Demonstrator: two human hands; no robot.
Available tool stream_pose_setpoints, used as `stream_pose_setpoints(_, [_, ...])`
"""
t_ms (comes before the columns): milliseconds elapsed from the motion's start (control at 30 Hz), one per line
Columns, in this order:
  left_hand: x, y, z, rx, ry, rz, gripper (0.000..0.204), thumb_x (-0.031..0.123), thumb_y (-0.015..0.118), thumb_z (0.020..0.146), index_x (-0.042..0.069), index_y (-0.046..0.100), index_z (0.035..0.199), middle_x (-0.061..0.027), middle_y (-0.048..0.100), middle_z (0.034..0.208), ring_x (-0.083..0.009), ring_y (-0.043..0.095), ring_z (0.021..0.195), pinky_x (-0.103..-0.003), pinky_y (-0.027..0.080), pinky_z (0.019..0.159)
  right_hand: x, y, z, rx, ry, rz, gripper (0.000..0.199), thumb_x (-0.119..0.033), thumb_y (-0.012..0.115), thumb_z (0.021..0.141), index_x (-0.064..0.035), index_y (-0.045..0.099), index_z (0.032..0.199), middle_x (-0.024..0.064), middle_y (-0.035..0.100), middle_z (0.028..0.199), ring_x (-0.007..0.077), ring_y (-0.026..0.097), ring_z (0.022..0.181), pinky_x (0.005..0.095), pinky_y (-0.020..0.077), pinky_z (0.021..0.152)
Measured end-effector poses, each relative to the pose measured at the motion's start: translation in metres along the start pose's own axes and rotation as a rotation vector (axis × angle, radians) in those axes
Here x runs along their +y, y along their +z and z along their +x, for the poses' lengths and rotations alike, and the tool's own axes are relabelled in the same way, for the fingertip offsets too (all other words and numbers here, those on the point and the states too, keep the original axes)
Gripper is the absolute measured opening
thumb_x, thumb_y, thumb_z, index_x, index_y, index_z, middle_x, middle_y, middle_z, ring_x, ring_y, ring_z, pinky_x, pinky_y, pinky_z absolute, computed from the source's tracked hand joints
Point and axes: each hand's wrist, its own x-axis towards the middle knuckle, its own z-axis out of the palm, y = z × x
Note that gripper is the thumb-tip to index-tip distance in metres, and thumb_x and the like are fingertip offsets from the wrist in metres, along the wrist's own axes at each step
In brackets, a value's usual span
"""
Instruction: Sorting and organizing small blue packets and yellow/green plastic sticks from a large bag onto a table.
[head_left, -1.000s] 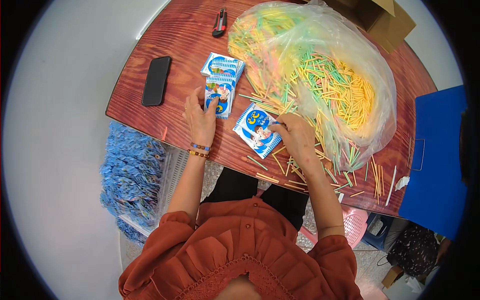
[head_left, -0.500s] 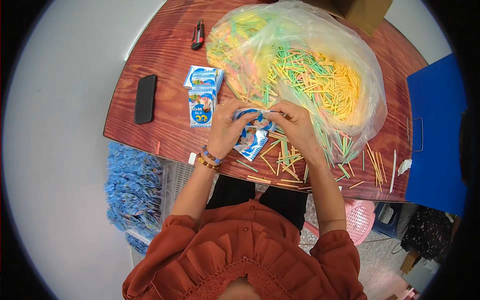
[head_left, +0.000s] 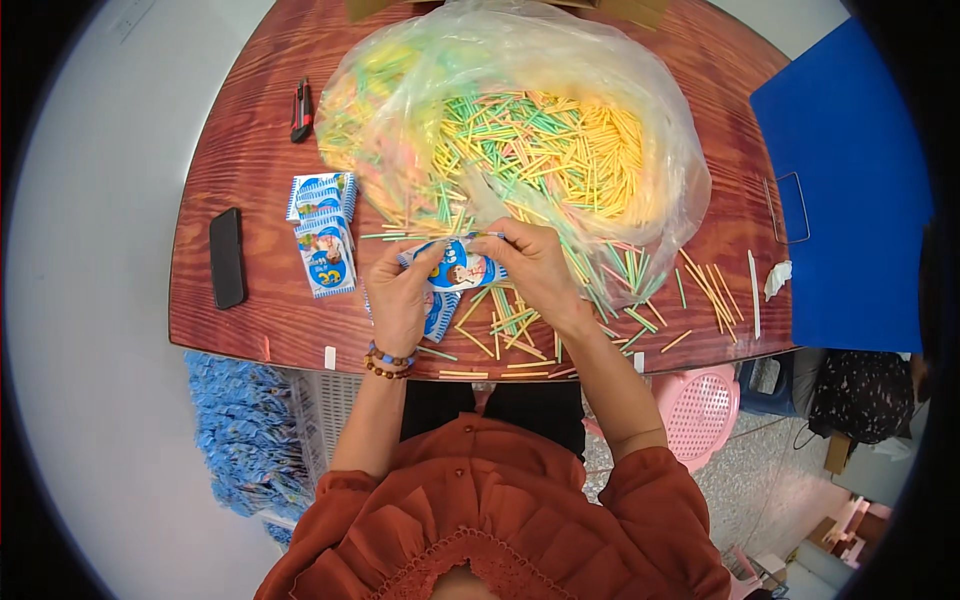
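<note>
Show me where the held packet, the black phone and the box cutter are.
Held packet (head_left: 455,268), head view: middle of its printed front.
Black phone (head_left: 227,258), head view: centre of its upper face.
Box cutter (head_left: 301,112), head view: middle of its red-and-black handle.

Hands (head_left: 400,298) (head_left: 540,270) close together, pinching, forearms (head_left: 370,425) (head_left: 615,390) angled inward

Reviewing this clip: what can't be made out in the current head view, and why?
All in the head view:
Fingertips under the held packet: hidden by the packet, the left hand and the right hand.
Part of the lower packet: covered by the held one and the left hand.
Individual sticks at the left of the plastic bag: blurred by its cloudy film.
Rest of the cardboard box: cut off by the top edge.
</note>
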Motion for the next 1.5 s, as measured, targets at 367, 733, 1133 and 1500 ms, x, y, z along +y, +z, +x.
stream_pose_setpoints(367, [-0.009, 0.018, -0.001, -0.008, 0.025, -0.017, 0.010, 0.002, 0.067, 0.087, -0.003, 0.069, 0.095, -0.0029, 0.069, 0.083, -0.0039, 0.059, 0.071, -0.020, 0.047, 0.061, 0.022, -0.007, -0.006, 0.029, 0.044, 0.175, 0.017, -0.012, 0.058, 0.096, 0.0031, 0.066, 0.097, 0.0001, 0.064, 0.082, 0.0020, 0.057, 0.070, 0.0176, 0.0471, 0.058])
stream_pose_setpoints(733, [-0.015, 0.023, 0.003, 0.013, 0.059, 0.000, 0.015, 0.011, 0.066, 0.091, -0.003, 0.070, 0.091, 0.0033, 0.064, 0.076, -0.0003, 0.050, 0.065, -0.018, 0.038, 0.054, 0.011, -0.043, -0.005, 0.101, 0.059, 0.100, 0.023, -0.018, 0.056, 0.095, -0.0001, 0.069, 0.089, 0.0000, 0.063, 0.074, 0.0038, 0.052, 0.060, 0.0199, 0.0413, 0.052])
stream_pose_setpoints(1133, [-0.019, 0.011, 0.001, 0.028, 0.028, -0.005, 0.019, 0.014, 0.063, 0.094, -0.003, 0.069, 0.092, 0.0033, 0.064, 0.078, -0.0002, 0.051, 0.068, -0.018, 0.040, 0.057, 0.011, -0.192, 0.098, 0.019, -0.250, -1.627, 0.023, -0.016, 0.066, 0.079, -0.0120, 0.066, 0.102, 0.0051, 0.062, 0.102, 0.0239, 0.055, 0.100, 0.0410, 0.0403, 0.084])
stream_pose_setpoints(1500, [-0.016, 0.010, 0.001, 0.023, 0.013, -0.052, 0.018, 0.013, 0.063, 0.094, -0.004, 0.069, 0.097, -0.0013, 0.069, 0.085, -0.0023, 0.058, 0.071, -0.019, 0.046, 0.060, 0.032, -0.200, 0.105, 0.024, -0.445, -1.474, 0.024, -0.010, 0.065, 0.081, -0.0093, 0.058, 0.104, 0.0092, 0.055, 0.103, 0.0269, 0.052, 0.104, 0.0408, 0.0386, 0.087])
